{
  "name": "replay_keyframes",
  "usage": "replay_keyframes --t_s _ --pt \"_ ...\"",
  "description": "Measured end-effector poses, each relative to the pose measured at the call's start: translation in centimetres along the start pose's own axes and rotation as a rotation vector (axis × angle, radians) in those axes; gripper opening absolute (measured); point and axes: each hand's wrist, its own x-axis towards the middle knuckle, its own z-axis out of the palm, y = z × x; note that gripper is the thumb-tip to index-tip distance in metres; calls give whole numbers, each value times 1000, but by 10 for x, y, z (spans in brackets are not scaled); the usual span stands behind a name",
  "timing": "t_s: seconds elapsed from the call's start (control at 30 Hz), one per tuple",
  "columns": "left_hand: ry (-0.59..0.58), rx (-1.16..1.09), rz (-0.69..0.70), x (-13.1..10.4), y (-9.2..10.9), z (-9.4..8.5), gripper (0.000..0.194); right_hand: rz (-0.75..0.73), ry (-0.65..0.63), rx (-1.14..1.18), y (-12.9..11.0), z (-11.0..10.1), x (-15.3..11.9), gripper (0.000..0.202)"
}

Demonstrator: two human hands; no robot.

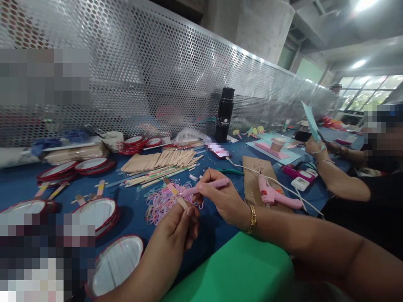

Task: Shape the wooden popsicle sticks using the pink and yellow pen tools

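Between finger and thumb, my left hand (181,224) pinches the lower end of a popsicle stick (174,191) that has bands of brown, pink and yellow on its upper part. My right hand (220,195) grips a pink marker (204,187), its tip at the stick's face, touching or very close. Just behind the stick lies a tangled heap of pastel rubber bands (154,205). Plain popsicle sticks (160,160) are piled farther back, with several thin sticks (157,176) in front of them.
Round red-rimmed drums (94,216) stand at the left. A pink glue gun (273,195) rests on cardboard (248,167), its white cable running across the table. A black bottle (225,115) stands near the perforated metal screen (176,71). A green box-like object (242,268) is closest to me; another person's arm (340,176) is at right.
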Motion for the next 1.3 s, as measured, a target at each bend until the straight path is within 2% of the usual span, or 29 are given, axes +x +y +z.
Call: replay_keyframes --t_s 0.17,0.37,0.53,0.73,0.97,1.17,1.3 --pt "14 1 -5 -1 4 0 38 19 48 74 1 0 2 26" --pt "6 -1 7 -1 0 -1 37 5 -3 9 -2 1 0 25" --pt "20 -8 -9 -1 1 0 34 32 35 63 1 -1 1 25" --pt "10 1 -4 0 2 1 35 14 -9 -19 -3 1 -2 24" --pt "14 -1 -17 0 2 -1 35 46 31 59 -1 0 1 24" --pt "19 10 -2 -2 5 0 34 22 -10 -9 -4 2 -2 25" --pt "35 1 -23 -2 3 0 34 41 22 4 -1 -1 2 26"
